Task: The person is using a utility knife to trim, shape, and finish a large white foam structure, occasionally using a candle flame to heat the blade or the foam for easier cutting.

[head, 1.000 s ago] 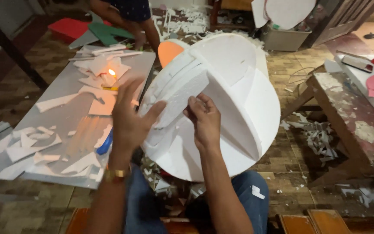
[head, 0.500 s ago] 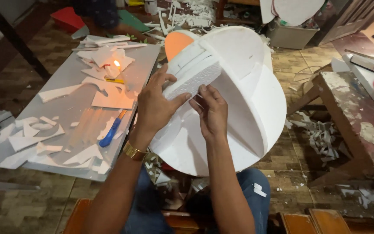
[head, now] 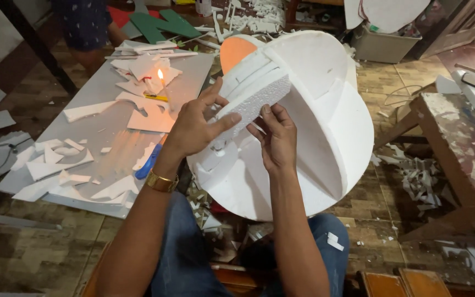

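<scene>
A large round white foam form (head: pixel 325 137), built of a disc with curved ribs, rests tilted on my lap. My left hand (head: pixel 193 129), with a gold bracelet at the wrist, grips a flat white foam strip (head: pixel 257 99) lying across the form's upper left. My right hand (head: pixel 277 137) pinches the same strip's lower edge with thumb and fingers. An orange patch (head: pixel 235 52) shows behind the top of the form.
A grey board (head: pixel 100 143) on the floor to the left holds several white foam offcuts, a burning candle (head: pixel 161 82) and a blue cutter (head: pixel 148 162). A paint-stained wooden bench (head: pixel 463 159) stands at right. Another person's legs (head: pixel 92 33) are at top left. Foam scraps litter the tiled floor.
The view has shifted slightly. Both hands have closed in on the foam strip, the left now gripping it from above and the right pinching its lower edge.
</scene>
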